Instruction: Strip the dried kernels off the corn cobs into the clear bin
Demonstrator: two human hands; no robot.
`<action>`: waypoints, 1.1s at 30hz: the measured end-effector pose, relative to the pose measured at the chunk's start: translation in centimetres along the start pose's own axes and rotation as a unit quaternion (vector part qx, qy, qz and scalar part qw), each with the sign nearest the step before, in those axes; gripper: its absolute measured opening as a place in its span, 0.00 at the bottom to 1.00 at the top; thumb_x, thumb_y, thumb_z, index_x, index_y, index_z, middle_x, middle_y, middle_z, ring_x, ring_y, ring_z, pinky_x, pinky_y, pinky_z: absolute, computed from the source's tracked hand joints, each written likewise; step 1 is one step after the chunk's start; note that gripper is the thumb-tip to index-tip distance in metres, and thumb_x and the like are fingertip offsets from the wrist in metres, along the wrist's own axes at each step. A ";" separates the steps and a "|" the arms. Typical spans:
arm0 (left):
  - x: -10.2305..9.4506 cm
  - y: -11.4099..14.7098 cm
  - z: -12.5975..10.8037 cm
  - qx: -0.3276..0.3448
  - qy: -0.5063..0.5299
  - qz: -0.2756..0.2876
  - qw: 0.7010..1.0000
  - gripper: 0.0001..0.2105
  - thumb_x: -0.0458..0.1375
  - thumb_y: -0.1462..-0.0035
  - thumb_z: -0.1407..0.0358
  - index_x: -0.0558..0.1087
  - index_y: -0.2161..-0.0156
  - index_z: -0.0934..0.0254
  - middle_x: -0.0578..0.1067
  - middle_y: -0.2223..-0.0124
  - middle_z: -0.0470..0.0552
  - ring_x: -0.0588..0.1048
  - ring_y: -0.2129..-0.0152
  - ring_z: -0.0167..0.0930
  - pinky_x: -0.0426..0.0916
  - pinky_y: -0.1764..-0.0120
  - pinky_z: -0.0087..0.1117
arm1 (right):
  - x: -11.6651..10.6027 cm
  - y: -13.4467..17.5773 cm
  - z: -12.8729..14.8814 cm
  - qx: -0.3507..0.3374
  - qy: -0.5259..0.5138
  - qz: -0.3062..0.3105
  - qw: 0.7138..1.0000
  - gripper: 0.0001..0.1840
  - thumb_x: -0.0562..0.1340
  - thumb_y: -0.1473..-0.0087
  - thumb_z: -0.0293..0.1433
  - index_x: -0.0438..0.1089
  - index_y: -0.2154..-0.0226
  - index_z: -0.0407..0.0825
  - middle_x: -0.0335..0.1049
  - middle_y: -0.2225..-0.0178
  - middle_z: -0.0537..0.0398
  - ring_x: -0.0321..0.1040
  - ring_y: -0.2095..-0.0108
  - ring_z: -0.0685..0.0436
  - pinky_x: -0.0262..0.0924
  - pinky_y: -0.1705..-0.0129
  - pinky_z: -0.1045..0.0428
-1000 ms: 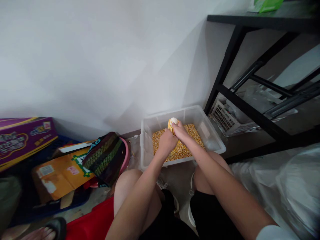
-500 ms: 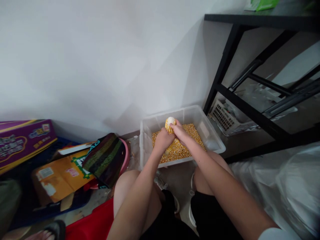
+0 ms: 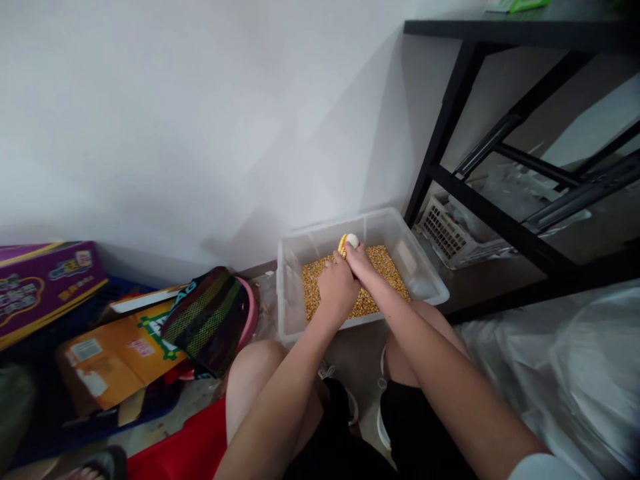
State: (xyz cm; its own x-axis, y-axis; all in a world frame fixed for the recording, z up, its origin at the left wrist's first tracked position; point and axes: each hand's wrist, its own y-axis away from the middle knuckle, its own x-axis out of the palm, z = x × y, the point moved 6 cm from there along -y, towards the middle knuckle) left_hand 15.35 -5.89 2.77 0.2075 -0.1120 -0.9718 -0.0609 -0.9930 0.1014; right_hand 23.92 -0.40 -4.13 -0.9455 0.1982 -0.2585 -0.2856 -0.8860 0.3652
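An ear of corn (image 3: 343, 245), with yellow kernels on one side and a bare white patch on the other, is held above a translucent plastic bin (image 3: 293, 250). My right hand (image 3: 359, 259) is closed around it from the right. My left hand (image 3: 338, 283) is closed against its lower left side, its fingers curled and touching my right hand. Below both hands, loose corn kernels (image 3: 385, 270) cover the floor of the bin. The lower part of the ear is hidden behind my hands.
A black metal-framed table (image 3: 500, 30) stands at the right, with a white basket (image 3: 445, 230) beneath it. On the left are a purple box (image 3: 50, 287), an orange carton (image 3: 120, 353), a mesh bag (image 3: 205, 320) and a pink basin (image 3: 250, 310). A white plastic sack (image 3: 595, 373) lies right.
The ear has turned in my hands, so its white patch now faces right. My left hand has rolled over, its back facing up and covering more of the ear.
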 end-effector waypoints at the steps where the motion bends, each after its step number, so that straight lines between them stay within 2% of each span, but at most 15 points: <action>1: 0.1 0.0 0.0 -0.001 0.000 -0.001 1.000 0.25 0.51 0.45 0.65 0.57 0.43 0.70 0.70 0.55 0.66 0.74 0.60 0.42 0.68 0.60 0.37 | 0.1 0.0 0.0 0.001 -0.006 0.002 1.000 0.21 0.51 0.43 0.45 0.61 0.56 0.46 0.69 0.58 0.46 0.68 0.58 0.42 0.61 0.58 0.51; 3: 0.1 0.0 0.2 -0.004 0.003 -0.004 1.000 0.28 0.52 0.46 0.65 0.54 0.40 0.71 0.70 0.54 0.66 0.74 0.59 0.42 0.68 0.59 0.37 | 0.5 -0.1 0.0 -0.018 -0.023 0.025 0.999 0.22 0.53 0.45 0.47 0.62 0.57 0.47 0.70 0.59 0.48 0.68 0.59 0.43 0.61 0.59 0.52; 7: 0.1 0.0 0.4 0.001 -0.001 -0.016 1.000 0.30 0.52 0.47 0.67 0.53 0.39 0.71 0.70 0.53 0.67 0.72 0.57 0.43 0.68 0.58 0.38 | 1.4 -0.2 0.1 -0.060 -0.038 0.065 0.995 0.20 0.57 0.48 0.43 0.63 0.58 0.47 0.71 0.63 0.50 0.67 0.62 0.44 0.61 0.61 0.52; 15: 0.3 0.2 0.4 0.013 -0.025 -0.026 0.999 0.29 0.54 0.49 0.69 0.57 0.41 0.70 0.71 0.55 0.64 0.72 0.58 0.42 0.68 0.58 0.37 | 0.7 0.3 0.2 -0.056 0.004 0.049 0.997 0.17 0.51 0.43 0.41 0.65 0.63 0.46 0.69 0.72 0.52 0.66 0.65 0.44 0.59 0.60 0.53; 23: 0.4 0.5 0.0 0.024 -0.030 -0.029 0.999 0.24 0.51 0.46 0.68 0.60 0.43 0.68 0.71 0.58 0.63 0.74 0.62 0.40 0.68 0.61 0.36 | -0.2 0.6 0.2 -0.029 0.115 0.019 0.993 0.18 0.48 0.40 0.40 0.66 0.67 0.45 0.68 0.62 0.43 0.66 0.59 0.41 0.59 0.54 0.49; 28: 0.2 0.9 -0.5 0.027 -0.040 -0.023 0.999 0.24 0.51 0.46 0.71 0.59 0.43 0.68 0.70 0.56 0.64 0.73 0.59 0.42 0.68 0.60 0.37 | -0.7 0.4 -0.2 -0.001 0.105 -0.011 0.994 0.20 0.45 0.40 0.38 0.67 0.68 0.46 0.69 0.61 0.43 0.66 0.57 0.40 0.59 0.52 0.48; 33: 0.4 0.5 -0.3 0.022 -0.039 -0.018 0.999 0.26 0.52 0.45 0.67 0.57 0.41 0.67 0.69 0.55 0.64 0.73 0.58 0.42 0.69 0.60 0.37 | -0.6 -0.5 -1.4 0.022 0.049 -0.031 0.998 0.26 0.42 0.40 0.43 0.69 0.65 0.45 0.70 0.61 0.43 0.68 0.60 0.40 0.61 0.58 0.49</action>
State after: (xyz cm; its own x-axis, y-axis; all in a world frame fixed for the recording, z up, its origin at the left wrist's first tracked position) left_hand 15.73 -6.48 2.53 0.1329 -0.0708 -0.9886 -0.0981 -0.9935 0.0580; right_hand 24.81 -0.62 -5.40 -0.9066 0.2078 -0.3672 -0.3512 -0.8541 0.3837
